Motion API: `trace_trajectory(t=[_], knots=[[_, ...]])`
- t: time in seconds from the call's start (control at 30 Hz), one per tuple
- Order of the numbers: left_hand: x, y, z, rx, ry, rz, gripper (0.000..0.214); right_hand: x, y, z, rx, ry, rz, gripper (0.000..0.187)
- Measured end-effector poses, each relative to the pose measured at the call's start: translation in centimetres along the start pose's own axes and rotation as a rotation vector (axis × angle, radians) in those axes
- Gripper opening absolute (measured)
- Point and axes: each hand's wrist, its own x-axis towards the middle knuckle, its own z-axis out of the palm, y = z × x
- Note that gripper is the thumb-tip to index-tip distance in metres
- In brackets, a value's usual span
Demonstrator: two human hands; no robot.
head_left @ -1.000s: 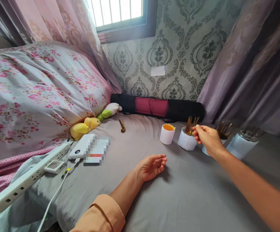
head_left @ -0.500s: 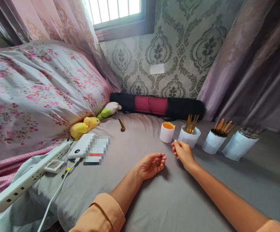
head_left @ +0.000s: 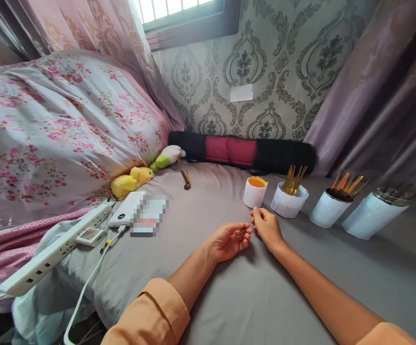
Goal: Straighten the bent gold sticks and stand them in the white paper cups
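My left hand (head_left: pixel 231 242) is palm up above the grey sheet, its fingers curled in. Close beside it, my right hand (head_left: pixel 267 229) is pinched, with thumb and fingertips together almost at the left fingertips. Anything either hand holds is too small or hidden to make out. Just beyond them stands a white-wrapped cup (head_left: pixel 254 194) with an orange inside. To its right, another white-wrapped cup (head_left: pixel 288 203) holds several thin gold sticks (head_left: pixel 294 179). A small bundle of thin bronze-gold pieces (head_left: pixel 185 179) lies on the sheet farther left.
Two more white-wrapped containers (head_left: pixel 328 211) (head_left: pixel 375 218) with sticks stand at right. On the left lie a power strip (head_left: pixel 55 254), a white power bank (head_left: pixel 127 208) with a cable (head_left: pixel 89 282), and plush toys (head_left: pixel 132 183). A black-and-red roll (head_left: pixel 231 151) lies along the wall.
My right hand has moved left, away from the cup of gold sticks, bringing its fingertips close to my left hand's. The whole view has shifted slightly, with the cups appearing farther right.
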Motion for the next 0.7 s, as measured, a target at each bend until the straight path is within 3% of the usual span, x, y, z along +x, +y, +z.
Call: trace_trajectory(t=[0.43, 0.7], knots=[[0.09, 0.63, -0.38, 0.062, 0.072, 0.231, 0.012, -0.36, -0.42, 0.02, -0.068, 0.013, -0.044, 0.038], [0.09, 0.53, -0.43, 0.026, 0.074, 0.231, 0.013, -0.53, -0.38, 0.0, -0.031, 0.015, -0.052, 0.041]])
